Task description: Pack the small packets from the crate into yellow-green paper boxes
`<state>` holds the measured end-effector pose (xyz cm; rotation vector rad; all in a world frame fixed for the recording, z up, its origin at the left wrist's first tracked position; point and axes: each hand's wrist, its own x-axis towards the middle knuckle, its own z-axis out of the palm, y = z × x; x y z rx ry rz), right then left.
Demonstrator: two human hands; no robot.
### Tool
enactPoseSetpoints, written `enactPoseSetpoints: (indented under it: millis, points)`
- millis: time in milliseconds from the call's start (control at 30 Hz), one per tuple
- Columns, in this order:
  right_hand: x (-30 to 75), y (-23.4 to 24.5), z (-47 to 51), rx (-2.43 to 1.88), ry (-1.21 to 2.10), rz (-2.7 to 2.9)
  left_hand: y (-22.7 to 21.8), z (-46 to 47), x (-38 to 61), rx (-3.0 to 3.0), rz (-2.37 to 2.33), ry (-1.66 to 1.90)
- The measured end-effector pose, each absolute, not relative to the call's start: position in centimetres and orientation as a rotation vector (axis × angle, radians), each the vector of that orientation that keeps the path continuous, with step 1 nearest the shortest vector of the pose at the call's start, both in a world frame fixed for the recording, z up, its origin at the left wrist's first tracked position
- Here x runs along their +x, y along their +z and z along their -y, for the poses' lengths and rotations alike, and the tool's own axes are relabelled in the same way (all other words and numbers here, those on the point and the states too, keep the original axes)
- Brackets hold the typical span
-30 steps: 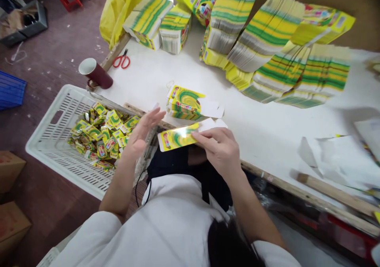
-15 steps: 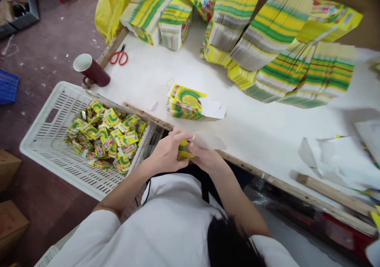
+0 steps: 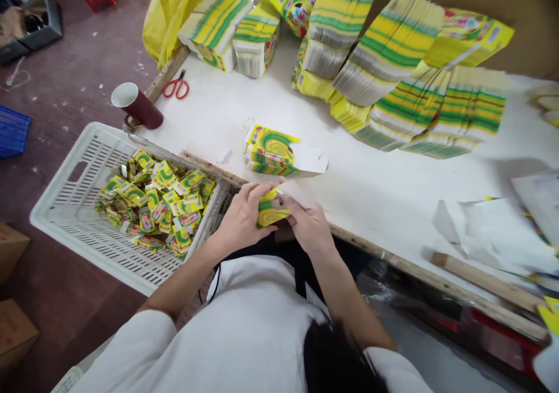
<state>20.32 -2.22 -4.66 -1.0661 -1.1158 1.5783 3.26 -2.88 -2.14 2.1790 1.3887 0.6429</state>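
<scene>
Both hands meet at the near edge of the white table [image 3: 384,189], closed around one small yellow-and-green carton [image 3: 268,211]. My left hand [image 3: 240,218] wraps its left side, and my right hand [image 3: 308,225] pinches its right end. Just beyond them lies a short stack of flat cartons [image 3: 273,151] with white flaps. To the left stands a white slatted crate [image 3: 82,206] holding several folded yellow-green cartons [image 3: 157,201].
Large fanned stacks of flat cartons [image 3: 393,61] cover the far side of the table. Red scissors [image 3: 177,87] and a dark red cup [image 3: 135,106] sit at the table's left edge. A yellow bag [image 3: 174,9], white paper scraps [image 3: 489,224] and a wooden stick [image 3: 484,282] are also there.
My left hand, open a second ago, has closed on the carton with the right. The carton, then held out flat, is now bunched between both hands.
</scene>
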Motion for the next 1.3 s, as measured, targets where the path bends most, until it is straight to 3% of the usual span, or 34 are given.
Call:
enactPoseSetpoints:
  millis: [300,700,833,1100,1300]
  points:
    - [21.3,-3.6,2.7,-1.006,0.942,2.06,-1.4,3.3,2.9,2.092,-1.433,0.466]
    - [22.7,-4.4,1.8,-0.919,0.948,2.096,0.6,1.5,1.4,2.169,-1.359,0.496]
    - [24.0,-3.2,0.7,-0.855,1.066,2.137,0.5,1.4,1.6,2.168,-1.32,0.524]
    - [21.9,-3.2,1.5,-0.957,0.984,1.987,-0.1,1.6,1.4,2.228,-1.366,0.594]
    - [22.2,-3.7,1.2,-1.053,0.737,1.842,-1.9,1.8,0.7,1.653,-1.526,1.008]
